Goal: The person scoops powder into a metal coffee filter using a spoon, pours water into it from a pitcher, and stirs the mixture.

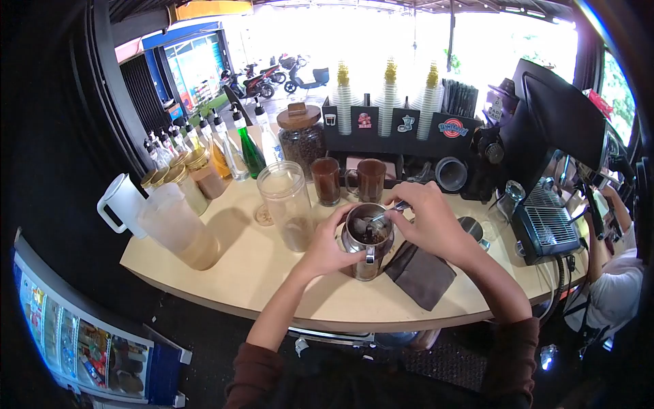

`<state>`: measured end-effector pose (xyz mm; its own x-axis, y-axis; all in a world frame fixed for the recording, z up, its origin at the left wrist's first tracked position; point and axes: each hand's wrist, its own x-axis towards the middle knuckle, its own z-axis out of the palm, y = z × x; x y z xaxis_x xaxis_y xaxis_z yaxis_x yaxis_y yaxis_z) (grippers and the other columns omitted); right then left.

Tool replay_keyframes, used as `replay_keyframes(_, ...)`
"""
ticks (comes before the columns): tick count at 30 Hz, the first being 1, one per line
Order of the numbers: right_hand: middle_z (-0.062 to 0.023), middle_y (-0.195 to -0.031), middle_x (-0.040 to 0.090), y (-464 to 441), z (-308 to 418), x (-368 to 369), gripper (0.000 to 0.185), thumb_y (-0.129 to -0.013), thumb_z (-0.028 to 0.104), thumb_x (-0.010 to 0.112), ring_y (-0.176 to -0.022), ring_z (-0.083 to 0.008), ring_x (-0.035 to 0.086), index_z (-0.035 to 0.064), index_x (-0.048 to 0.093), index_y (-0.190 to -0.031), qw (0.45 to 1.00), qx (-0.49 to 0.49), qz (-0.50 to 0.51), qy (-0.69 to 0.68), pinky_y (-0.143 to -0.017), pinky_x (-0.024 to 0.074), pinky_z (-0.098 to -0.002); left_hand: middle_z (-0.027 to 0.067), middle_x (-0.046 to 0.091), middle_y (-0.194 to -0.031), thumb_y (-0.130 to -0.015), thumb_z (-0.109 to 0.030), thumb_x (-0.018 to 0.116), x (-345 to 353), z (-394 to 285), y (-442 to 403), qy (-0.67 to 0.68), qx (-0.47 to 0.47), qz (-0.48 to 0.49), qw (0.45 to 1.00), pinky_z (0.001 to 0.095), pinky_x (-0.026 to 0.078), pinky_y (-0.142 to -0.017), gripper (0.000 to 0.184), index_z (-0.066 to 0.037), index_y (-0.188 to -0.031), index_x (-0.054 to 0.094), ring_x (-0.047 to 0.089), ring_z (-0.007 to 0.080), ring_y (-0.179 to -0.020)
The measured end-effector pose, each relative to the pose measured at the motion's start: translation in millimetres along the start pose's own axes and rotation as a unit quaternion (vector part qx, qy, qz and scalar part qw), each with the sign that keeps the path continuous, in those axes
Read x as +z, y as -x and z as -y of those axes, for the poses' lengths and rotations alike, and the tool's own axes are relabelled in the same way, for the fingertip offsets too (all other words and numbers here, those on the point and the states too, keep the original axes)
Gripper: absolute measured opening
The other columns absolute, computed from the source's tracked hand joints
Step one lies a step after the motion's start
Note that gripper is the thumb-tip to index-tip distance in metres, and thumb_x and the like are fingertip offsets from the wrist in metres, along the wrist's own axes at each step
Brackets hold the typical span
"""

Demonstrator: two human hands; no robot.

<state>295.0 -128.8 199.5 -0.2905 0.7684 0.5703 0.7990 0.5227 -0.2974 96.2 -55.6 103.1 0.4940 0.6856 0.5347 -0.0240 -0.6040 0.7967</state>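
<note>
My left hand (329,245) is wrapped round the side of a metal cup (368,235) with a handle, which has dark liquid and what looks like ice inside. Beneath the cup is a clear glass vessel (366,271). In my right hand (428,221) a metal spoon (400,206) is pinched, its lower end inside the cup. A dark folded cloth (424,276) lies just right of the cup. To the left stands a tall clear container (285,204) with powder at its bottom. Two glass mugs of brown liquid (326,183) stand behind the cup.
A white pitcher (122,208), a cloudy pitcher (177,228) and syrup bottles (248,144) stand left. Behind are a bean jar (302,146) and a black cup rack (368,129). At right are a metal jug (471,230), an espresso machine (545,228) and another person (613,279).
</note>
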Motion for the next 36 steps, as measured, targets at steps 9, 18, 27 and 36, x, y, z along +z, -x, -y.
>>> replay_keyframes(9,-0.0110,-0.086,0.065,-3.3,5.7,0.1,0.015,-0.080,0.008,0.066,-0.079,-0.0272,0.062,0.0026,0.060,-0.092,0.996,0.038,-0.008,-0.079,-0.068,0.0465,-0.0358,0.0066,0.060,-0.101,-0.075,-0.008,0.073,-22.5,-53.8,-8.8,-0.099,0.056,0.000,0.994,0.0342,0.042,-0.091,0.044,-0.005,-0.118,0.061,0.056,0.0193,-0.098)
replay_keyframes(18,-0.0135,-0.094,0.060,23.4,7.9,-25.8,0.024,-0.084,0.011,0.063,-0.086,-0.0264,0.060,0.0025,0.056,-0.106,0.992,0.038,-0.042,-0.115,-0.072,0.0466,-0.0362,0.0062,0.061,-0.084,-0.083,-0.009,0.067,3.0,-60.1,-18.5,-0.305,0.168,-0.008,0.937,0.0375,0.041,-0.082,0.010,-0.005,-0.092,0.064,0.056,0.0249,-0.085)
replay_keyframes(27,-0.0136,-0.095,0.061,185.4,-141.7,-15.9,0.016,-0.087,0.011,0.062,-0.091,-0.0279,0.060,0.0015,0.063,-0.100,0.950,0.159,-0.249,0.103,-0.083,0.0458,-0.0348,0.0064,0.062,-0.079,-0.083,-0.004,0.064,-1.2,-54.0,-7.1,-0.337,0.196,-0.117,0.913,0.0363,0.042,-0.081,0.005,-0.004,-0.088,0.065,0.059,0.0230,-0.076)
replay_keyframes(36,0.0014,-0.066,0.052,212.7,-171.3,46.6,0.030,-0.097,0.024,0.054,-0.064,-0.0075,0.048,0.0081,0.054,-0.073,0.771,0.351,-0.331,-0.416,-0.060,0.0388,-0.0229,0.0084,0.066,-0.084,-0.084,-0.002,0.063,-0.1,-63.3,-5.4,-0.331,0.171,-0.191,0.908,0.0377,0.043,-0.079,0.005,-0.002,-0.088,0.064,0.059,0.0261,-0.078)
